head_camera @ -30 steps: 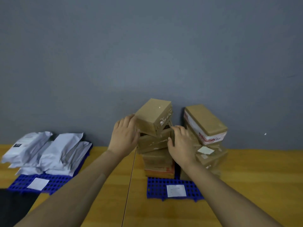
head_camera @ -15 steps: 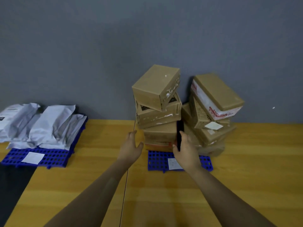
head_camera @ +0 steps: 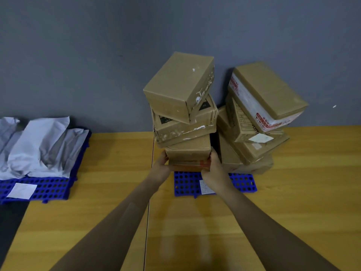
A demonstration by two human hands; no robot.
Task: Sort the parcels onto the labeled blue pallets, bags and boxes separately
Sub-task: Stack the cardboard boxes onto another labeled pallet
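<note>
Two leaning stacks of brown cardboard boxes stand on a blue pallet (head_camera: pixel 187 182) with a white label against the grey wall. The left stack's top box (head_camera: pixel 179 85) sits askew. My left hand (head_camera: pixel 163 165) presses the left side of the bottom boxes (head_camera: pixel 188 153) of that stack. My right hand (head_camera: pixel 214 169) presses their right side, fingers in the gap beside the right stack (head_camera: pixel 254 122). White and grey mailer bags (head_camera: pixel 37 147) lie heaped on a second blue pallet (head_camera: pixel 50 189) at the left.
The pallets rest on a wooden tabletop (head_camera: pixel 293 202) made of two boards with a seam (head_camera: pixel 149 212) running toward me. The grey wall (head_camera: pixel 97 65) stands right behind the stacks. A dark gap (head_camera: pixel 9 222) shows at the table's left edge.
Both hands dropped from the top box of the left stack to its bottom boxes and closed in on their sides. The view tilted down and moved closer.
</note>
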